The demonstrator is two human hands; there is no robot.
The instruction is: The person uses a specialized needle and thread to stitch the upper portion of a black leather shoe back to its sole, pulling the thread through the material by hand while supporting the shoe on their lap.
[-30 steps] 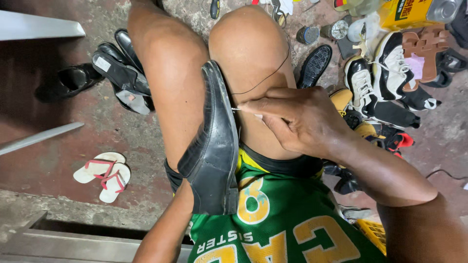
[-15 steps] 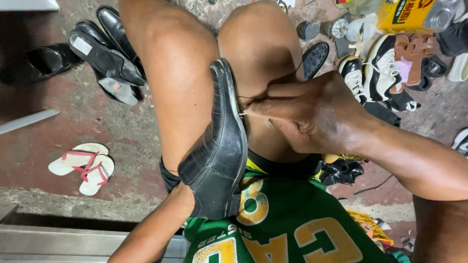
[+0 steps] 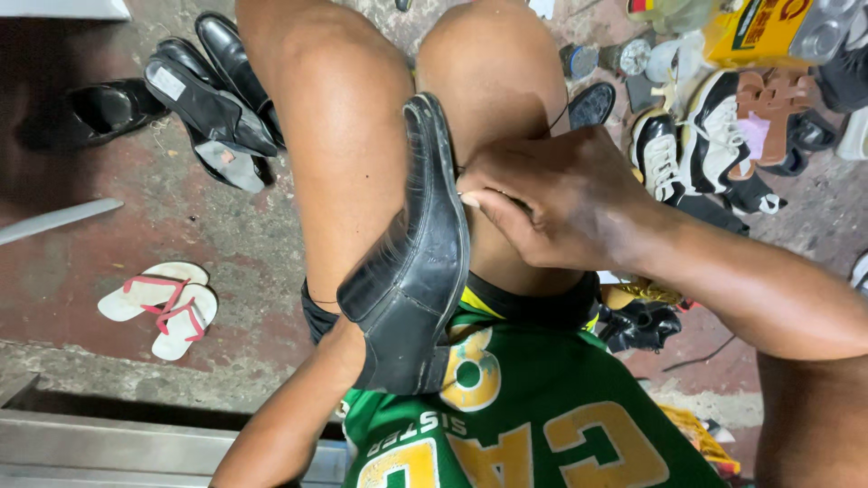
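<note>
A worn black leather shoe stands on its heel between my bare thighs, with its sole edge facing my right hand. My right hand presses its pinched fingertips against that sole edge, about halfway up the shoe. A thin dark thread runs from the fingers up over my right knee. My left forearm comes up from below, and its hand is hidden behind the shoe's heel. I am wearing a green jersey with yellow lettering.
Black dress shoes lie on the floor at upper left, and a pair of white and red flip-flops at left. Black and white sneakers, sandals and a yellow container crowd the upper right. A metal step edge runs along the bottom left.
My right hand has moved in from a small gap to press its fingertips against the shoe's sole edge. The shoe has stayed between my thighs, and the view has shifted slightly.
</note>
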